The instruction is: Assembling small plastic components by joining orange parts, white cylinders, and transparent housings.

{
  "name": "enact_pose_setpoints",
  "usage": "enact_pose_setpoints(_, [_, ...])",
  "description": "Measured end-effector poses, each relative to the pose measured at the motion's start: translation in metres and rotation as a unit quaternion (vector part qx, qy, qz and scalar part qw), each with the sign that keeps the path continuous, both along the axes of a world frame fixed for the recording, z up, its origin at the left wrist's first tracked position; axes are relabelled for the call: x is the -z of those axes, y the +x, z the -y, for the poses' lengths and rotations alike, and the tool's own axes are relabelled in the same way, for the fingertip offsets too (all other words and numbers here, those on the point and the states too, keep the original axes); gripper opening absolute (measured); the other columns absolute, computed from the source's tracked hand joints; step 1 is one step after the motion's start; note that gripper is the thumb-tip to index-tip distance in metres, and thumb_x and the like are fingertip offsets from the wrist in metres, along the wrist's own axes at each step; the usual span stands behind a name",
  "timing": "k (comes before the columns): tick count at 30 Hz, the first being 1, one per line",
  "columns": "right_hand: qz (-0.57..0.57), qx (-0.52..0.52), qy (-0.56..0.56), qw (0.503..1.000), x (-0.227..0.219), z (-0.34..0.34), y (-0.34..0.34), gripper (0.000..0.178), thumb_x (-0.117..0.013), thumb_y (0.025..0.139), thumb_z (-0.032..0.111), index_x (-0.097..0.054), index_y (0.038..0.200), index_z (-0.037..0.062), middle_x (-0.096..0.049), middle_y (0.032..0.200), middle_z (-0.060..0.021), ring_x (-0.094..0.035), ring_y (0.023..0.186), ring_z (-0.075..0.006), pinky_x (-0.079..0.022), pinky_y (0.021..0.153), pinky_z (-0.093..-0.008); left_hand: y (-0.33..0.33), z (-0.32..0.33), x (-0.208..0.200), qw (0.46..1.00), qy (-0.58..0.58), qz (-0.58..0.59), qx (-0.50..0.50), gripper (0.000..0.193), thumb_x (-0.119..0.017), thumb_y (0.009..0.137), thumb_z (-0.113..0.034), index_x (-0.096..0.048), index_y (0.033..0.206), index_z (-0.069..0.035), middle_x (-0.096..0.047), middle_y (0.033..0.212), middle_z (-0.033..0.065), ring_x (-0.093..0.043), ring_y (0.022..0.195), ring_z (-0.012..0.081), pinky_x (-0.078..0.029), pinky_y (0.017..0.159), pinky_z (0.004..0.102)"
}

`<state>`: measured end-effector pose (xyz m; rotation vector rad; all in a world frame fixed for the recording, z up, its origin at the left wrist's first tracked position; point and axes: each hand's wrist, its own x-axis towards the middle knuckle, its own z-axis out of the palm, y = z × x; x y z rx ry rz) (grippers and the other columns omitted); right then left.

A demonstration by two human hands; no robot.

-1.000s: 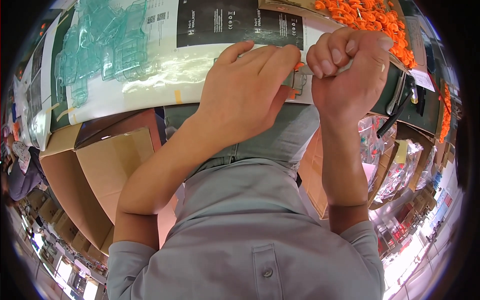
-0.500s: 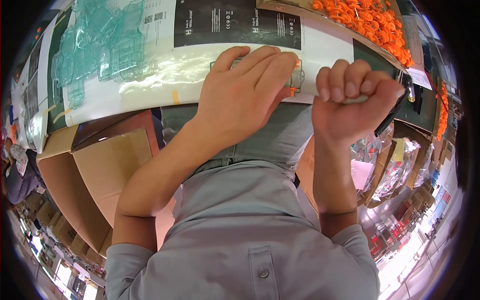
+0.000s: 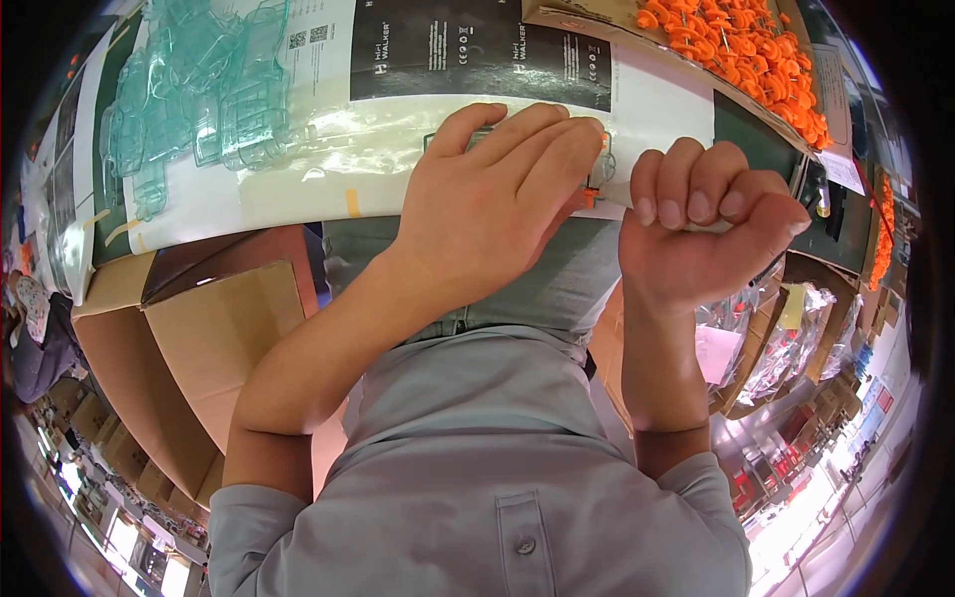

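My left hand (image 3: 497, 194) lies over a clear plastic part at the table's front edge, its fingers curved down around it and hiding most of it. At its right end the clear plastic part (image 3: 609, 167) shows beside my fingertips, with a small orange piece (image 3: 591, 198) near my thumb. Just to the right, my right hand (image 3: 701, 224) is raised in a closed fist, thumb pointing right. A pale sliver shows below its curled fingers, but what it holds is hidden. Several clear teal plastic shells (image 3: 204, 85) are piled at the table's left.
A cardboard box of orange knob-like parts with metal pins (image 3: 746, 50) stands at the far right. White and black printed sheets (image 3: 477, 50) cover the table. An open carton (image 3: 224, 318) is below left; boxes with bagged parts (image 3: 776, 338) are at the lower right.
Both hands sit slightly lower in the picture, along with the table's contents. The orange piece by my left thumb shows more fully. Both hands keep nearly the same pose.
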<state>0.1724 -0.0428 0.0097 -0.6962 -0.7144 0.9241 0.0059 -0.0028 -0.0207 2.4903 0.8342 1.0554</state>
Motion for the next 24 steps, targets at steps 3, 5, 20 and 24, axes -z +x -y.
enact_pose_setpoints(3, [0.026,0.006,-0.004,1.0,-0.002,-0.004,-0.003,0.056,-0.039,0.106,0.064,-0.038,0.084,0.0117,-0.04,0.067,-0.0047,-0.041,0.05,-0.0167,-0.039,0.046,-0.0326,0.0,-0.003,0.0,1.0,0.007,0.005,0.001,0.054,-0.079,0.078,-0.009,-0.059,0.129,-0.007,-0.072,0.122,0.0021,-0.07,0.111,0.0216,-0.05,0.094,0.0372])
enact_pose_setpoints(5, [0.047,0.0,0.004,0.999,-0.001,-0.004,-0.004,0.056,-0.041,0.106,0.062,-0.038,0.084,0.0108,-0.041,0.067,-0.0051,-0.041,0.05,-0.0165,-0.039,0.046,-0.0323,0.001,-0.002,0.001,1.0,0.005,0.004,-0.004,0.053,-0.079,0.078,-0.009,-0.06,0.128,-0.007,-0.072,0.122,0.0021,-0.07,0.11,0.0216,-0.049,0.093,0.037])
enact_pose_setpoints(20, [0.145,-0.023,-0.002,0.989,-0.012,-0.011,-0.007,0.046,-0.046,0.108,0.053,-0.042,0.085,0.0133,-0.042,0.069,-0.003,-0.039,0.053,-0.0137,-0.032,0.044,-0.0299,0.001,-0.001,0.001,1.0,0.009,0.003,0.003,0.059,-0.08,0.078,-0.009,-0.056,0.132,-0.005,-0.07,0.123,0.0045,-0.07,0.109,0.0227,-0.049,0.09,0.0372])
enact_pose_setpoints(24, [0.138,-0.025,-0.102,0.985,-0.03,-0.001,0.02,0.032,-0.065,0.103,0.032,-0.063,0.095,0.0008,-0.056,0.076,-0.0103,-0.054,0.058,-0.0164,-0.042,0.05,-0.0324,-0.001,0.007,-0.012,0.998,-0.044,-0.028,-0.034,0.065,-0.082,0.077,-0.01,-0.053,0.135,-0.004,-0.067,0.129,0.0065,-0.066,0.116,0.0247,-0.046,0.097,0.0406])
